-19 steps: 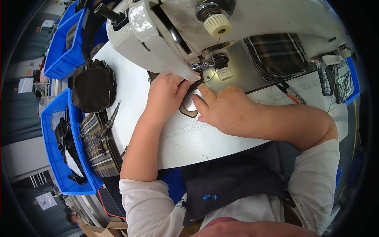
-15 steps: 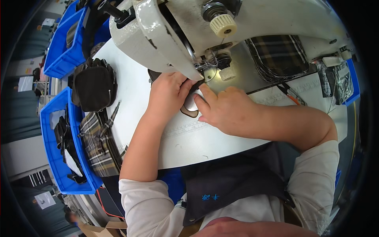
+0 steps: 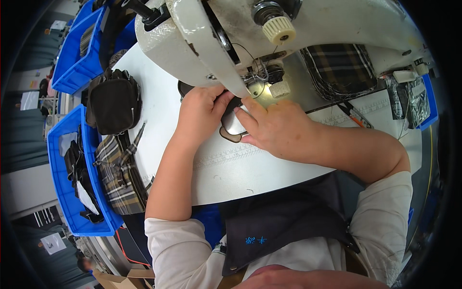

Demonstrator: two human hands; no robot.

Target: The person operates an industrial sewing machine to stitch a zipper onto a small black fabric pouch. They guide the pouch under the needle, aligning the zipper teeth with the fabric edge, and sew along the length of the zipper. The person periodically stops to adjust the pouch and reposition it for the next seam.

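A dark fabric piece (image 3: pixel 229 110) with curved edges lies beneath the head of a white sewing machine (image 3: pixel 204 53). My left hand (image 3: pixel 202 111) pinches its edge between thumb and fingers, just left of the needle area. From the other side, my right hand (image 3: pixel 281 127) grips the same piece, its index fingertip close to the machine head and its lower fingers partly hidden underneath. Between the hands shows a smooth silvery-white surface (image 3: pixel 234 124), bordered by a tan-lined flap (image 3: pixel 230 136). The machine head covers the needle point.
On the left stand a small dark bag (image 3: pixel 114 106), plaid fabric pieces (image 3: pixel 118 180) and a blue bin (image 3: pixel 57 178) of dark parts. Right of the needle lie stacked plaid panels (image 3: pixel 339 72) and orange-handled snips (image 3: pixel 355 118). A ruler scale (image 3: pixel 231 156) runs along the white table.
My left hand has shifted slightly left, and my right fingers have moved a little on the piece. More of the silvery-white surface shows between the hands. The view has shifted slightly.
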